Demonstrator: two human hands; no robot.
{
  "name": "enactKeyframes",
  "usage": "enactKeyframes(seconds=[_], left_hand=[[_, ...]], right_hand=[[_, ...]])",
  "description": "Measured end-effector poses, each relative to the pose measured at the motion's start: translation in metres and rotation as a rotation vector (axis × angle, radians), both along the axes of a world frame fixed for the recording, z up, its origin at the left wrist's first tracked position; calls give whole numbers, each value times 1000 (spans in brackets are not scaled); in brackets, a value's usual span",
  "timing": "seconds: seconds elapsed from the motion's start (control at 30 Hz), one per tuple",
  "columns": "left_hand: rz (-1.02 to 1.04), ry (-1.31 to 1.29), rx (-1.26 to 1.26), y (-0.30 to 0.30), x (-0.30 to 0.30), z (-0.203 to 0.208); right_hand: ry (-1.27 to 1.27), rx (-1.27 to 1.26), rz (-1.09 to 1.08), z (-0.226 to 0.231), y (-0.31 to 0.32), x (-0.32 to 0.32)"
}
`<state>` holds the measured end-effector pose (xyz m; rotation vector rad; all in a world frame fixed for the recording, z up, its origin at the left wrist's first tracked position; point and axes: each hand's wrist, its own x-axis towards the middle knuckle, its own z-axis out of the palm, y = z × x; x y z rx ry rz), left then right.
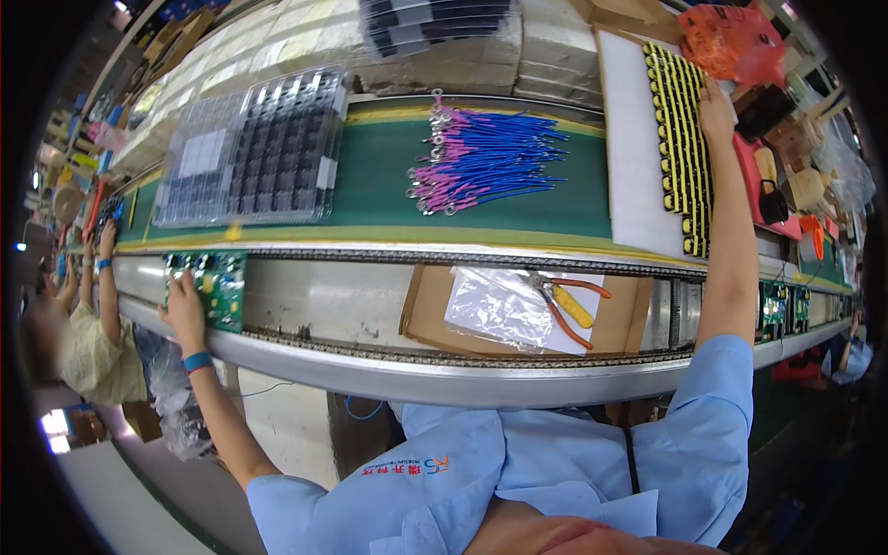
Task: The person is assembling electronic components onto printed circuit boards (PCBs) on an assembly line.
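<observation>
My left hand (184, 310) reaches out to the left and rests on a green circuit board (219, 287) lying on the metal bench at the near side of the conveyor. My right hand (716, 111) stretches far to the right and touches a row of black and yellow parts (678, 139) laid out on a white foam sheet (631, 139). I cannot tell whether either hand has closed a grip on anything.
On the green conveyor belt (370, 176) lie a clear plastic tray of dark parts (250, 153) and a bundle of blue and pink cables (486, 162). A cardboard sheet (425, 305) holds a plastic bag (499, 305) and orange-handled pliers (566, 305). Another person (88, 333) works at the left.
</observation>
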<state>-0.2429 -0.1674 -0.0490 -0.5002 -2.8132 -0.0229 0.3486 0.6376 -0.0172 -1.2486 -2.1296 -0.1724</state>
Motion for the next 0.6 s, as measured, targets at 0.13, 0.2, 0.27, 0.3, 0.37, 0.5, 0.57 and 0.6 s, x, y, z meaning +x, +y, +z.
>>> enactKeyframes(seconds=[0.13,0.2,0.27,0.3,0.37,0.5,0.57,0.6], left_hand=[[-155,-86,-16,46,77,23],[-284,-71,41,54,117,28],[-402,-104,111,67,149,34],[-450,-132,130,78,168,41],[-568,-133,141,97,203,52],[-783,-163,147,120,260,63],[-896,-148,151,136,283,67],[-925,-217,95,141,291,67]], right_hand=[[-81,-74,33,2,16,16],[-134,-188,56,19,2,1],[-265,35,-35,26,-18,-12],[-213,68,23,33,-42,-24],[-54,94,246,31,-73,-46],[-173,144,441,35,-171,-93],[-173,152,560,31,-204,-103],[-179,151,660,29,-218,-106]])
